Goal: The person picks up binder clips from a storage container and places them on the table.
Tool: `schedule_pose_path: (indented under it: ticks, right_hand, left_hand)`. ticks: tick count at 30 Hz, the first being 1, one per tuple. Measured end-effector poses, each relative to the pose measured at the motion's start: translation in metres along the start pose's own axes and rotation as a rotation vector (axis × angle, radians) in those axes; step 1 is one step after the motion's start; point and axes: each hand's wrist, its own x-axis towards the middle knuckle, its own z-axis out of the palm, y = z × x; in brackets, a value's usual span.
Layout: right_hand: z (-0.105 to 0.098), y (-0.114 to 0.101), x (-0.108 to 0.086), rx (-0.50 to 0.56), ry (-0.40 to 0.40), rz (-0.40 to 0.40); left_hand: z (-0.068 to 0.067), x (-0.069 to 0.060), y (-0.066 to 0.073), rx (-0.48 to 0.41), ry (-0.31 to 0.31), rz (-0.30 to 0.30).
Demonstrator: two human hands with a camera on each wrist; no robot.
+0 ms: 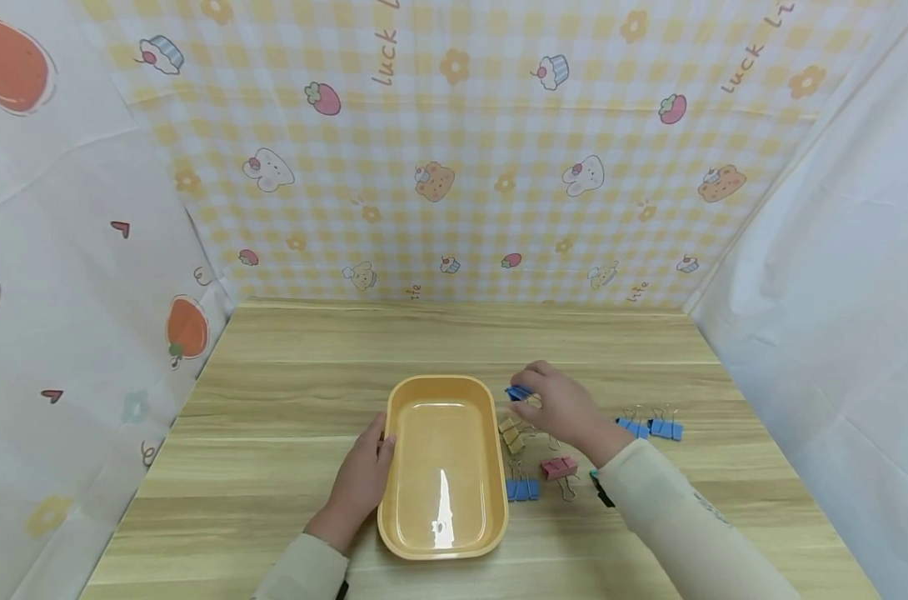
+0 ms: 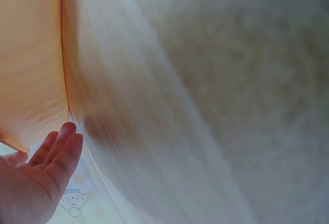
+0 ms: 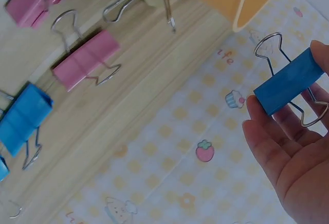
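Note:
A yellow tray [image 1: 442, 551] with raised sides stands on the table. My left hand [image 1: 360, 475] holds its left side, thumb over the rim and fingers along the outer wall. In the left wrist view, that hand [image 2: 41, 178] shows fairly straight fingers by the orange-looking wall. Just beyond the tray's right rim, my right hand [image 1: 562, 407] pinches a blue binder clip [image 3: 290, 82] between thumb and fingers. Both wire handles of that clip stick out. Under and around this hand lie a yellow binder clip [image 1: 511, 436], a pink binder clip [image 1: 559, 468] and another blue one [image 1: 522, 489].
Two blue binder clips [image 1: 665, 429] lie farther right on the wooden table [image 1: 296, 400]. A black clip [image 1: 602, 492] is partly hidden by the right sleeve [image 1: 671, 508]. Patterned cloth [image 1: 454, 125] hangs behind the table and at the left; a whitish sheet [image 1: 836, 317] hangs at the right.

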Motion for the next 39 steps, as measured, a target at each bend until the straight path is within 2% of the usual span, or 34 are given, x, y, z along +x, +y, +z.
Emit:
schedule_pose_path:
  ticks: [11,19,26,33,39]
  right_hand:
    - [-0.005,0.024,-0.014,-0.006,0.014,0.073]
    - [-0.013,0.042,-0.023,-0.031,-0.012,0.153]
    - [-0.016,0.059,-0.035,-0.041,0.001,0.179]
    - [-0.019,0.076,-0.045,-0.054,-0.022,0.237]
    - [-0.023,0.088,-0.053,-0.019,-0.022,0.286]
  left_hand:
    - [0.001,0.000,-0.002,0.004,0.011,0.007]
    - [0.000,0.000,0.000,-0.002,0.007,0.011]
    - [0.001,0.001,-0.001,-0.002,0.003,0.009]
    - [0.000,0.001,0.000,0.000,-0.002,0.016]
    - [0.000,0.001,0.000,0.000,-0.007,0.012]
